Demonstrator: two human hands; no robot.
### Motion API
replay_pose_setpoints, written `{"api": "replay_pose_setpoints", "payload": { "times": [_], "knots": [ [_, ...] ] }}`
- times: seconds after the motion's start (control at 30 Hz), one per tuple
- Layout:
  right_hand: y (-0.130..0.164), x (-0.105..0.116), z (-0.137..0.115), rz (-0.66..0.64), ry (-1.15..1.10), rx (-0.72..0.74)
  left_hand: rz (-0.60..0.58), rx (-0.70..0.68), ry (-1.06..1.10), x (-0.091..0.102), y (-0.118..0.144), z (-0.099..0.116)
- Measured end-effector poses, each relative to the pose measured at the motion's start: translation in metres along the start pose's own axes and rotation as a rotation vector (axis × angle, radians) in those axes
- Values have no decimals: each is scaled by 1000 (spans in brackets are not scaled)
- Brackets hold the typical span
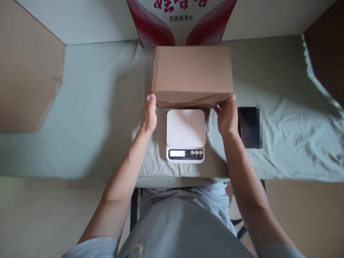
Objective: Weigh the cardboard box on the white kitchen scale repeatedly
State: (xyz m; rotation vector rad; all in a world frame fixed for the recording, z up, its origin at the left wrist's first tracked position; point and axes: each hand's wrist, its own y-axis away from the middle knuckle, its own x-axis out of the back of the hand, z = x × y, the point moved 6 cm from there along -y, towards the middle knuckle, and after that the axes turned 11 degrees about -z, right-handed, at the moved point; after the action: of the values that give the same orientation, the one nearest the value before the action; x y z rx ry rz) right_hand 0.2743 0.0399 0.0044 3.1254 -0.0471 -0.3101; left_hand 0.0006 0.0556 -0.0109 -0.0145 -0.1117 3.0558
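A brown cardboard box is held between my two hands, just behind a white kitchen scale. My left hand presses on the box's near left corner, thumb up along the edge. At the near right corner, my right hand grips the box, its fingers partly hidden beneath the lower edge. The scale's small display is lit, but its reading is too faint to make out. Nothing lies on its plate. Whether the box's underside touches the cloth, I cannot tell.
A dark phone-like slab, partly blurred out, lies right of my right hand. Behind the box stands a red and white printed carton. Cardboard panels flank the left, with a darker one at right. A wrinkled green cloth covers the table.
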Motion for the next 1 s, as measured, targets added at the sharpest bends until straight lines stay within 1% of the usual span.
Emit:
{"api": "replay_pose_setpoints", "payload": {
  "times": [0.1, 0.17, 0.23, 0.27, 0.3, 0.37, 0.43, 0.5, 0.63, 0.77, 0.9, 1.0],
  "knots": [
    [0, -1, -19, 16, 2, 50, -24, -74, -42, -6, 3, 28],
    [10, -3, -37, 9, 37, 84, -27, -120, -37, -8, 14, 50],
    [29, -7, -55, -5, 59, 105, -18, -144, -19, -9, 33, 70],
    [41, -7, -63, 8, 52, 134, -4, -140, -5, -9, 44, 78],
    [53, -10, -68, -12, 55, 144, 9, -122, 8, -9, 56, 83],
    [77, -13, -72, -7, 48, 150, 24, -108, 35, -10, 80, 91],
    [97, -13, -68, -2, 58, 133, 28, -93, 57, -12, 102, 93],
    [113, -13, -60, 7, 80, 100, 42, -60, 73, -14, 119, 91],
    [131, -7, -43, 33, 87, 43, 76, 34, 69, -12, 139, 79],
    [137, -4, -35, 17, 72, 45, 81, 63, 52, -9, 147, 69],
    [138, -2, -30, 17, 122, 19, 83, 85, 17, -9, 149, 63],
    [138, -2, -31, 14, 125, 14, 89, 78, 57, -10, 149, 61]
  ]
}}
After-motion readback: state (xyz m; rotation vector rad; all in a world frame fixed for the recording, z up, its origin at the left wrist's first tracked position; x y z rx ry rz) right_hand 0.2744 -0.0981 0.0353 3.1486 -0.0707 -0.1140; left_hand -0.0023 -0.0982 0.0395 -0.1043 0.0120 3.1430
